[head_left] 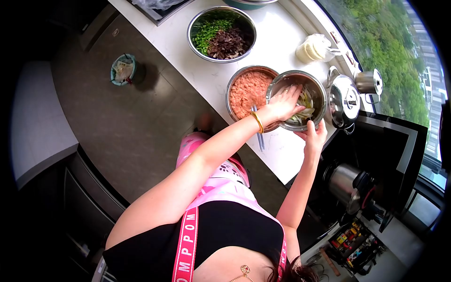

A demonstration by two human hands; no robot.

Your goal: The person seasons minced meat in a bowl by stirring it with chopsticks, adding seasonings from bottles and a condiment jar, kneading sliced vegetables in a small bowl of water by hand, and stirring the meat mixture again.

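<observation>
My left hand (283, 102), with a gold bangle at the wrist, reaches into a metal bowl (322, 101). Its fingers are stretched out and apart, over and against pale, greenish sliced strips (306, 104) in the bowl. At the near rim, my right hand (314, 135) grips that bowl, thumb on the edge. The bowl overlaps the right side of another metal bowl filled with pink minced meat (251, 91); whether it rests on that rim I cannot tell. A pair of chopsticks (260, 140) leans out of the meat bowl, partly hidden by my left wrist.
Farther along the white counter (183, 70) stands a metal bowl (189, 35) of chopped greens and dark chopped pieces. By the window are a jar (312, 48) and a lidded pot (345, 101). A small bin (123, 70) stands on the floor; a dark stove area is at right.
</observation>
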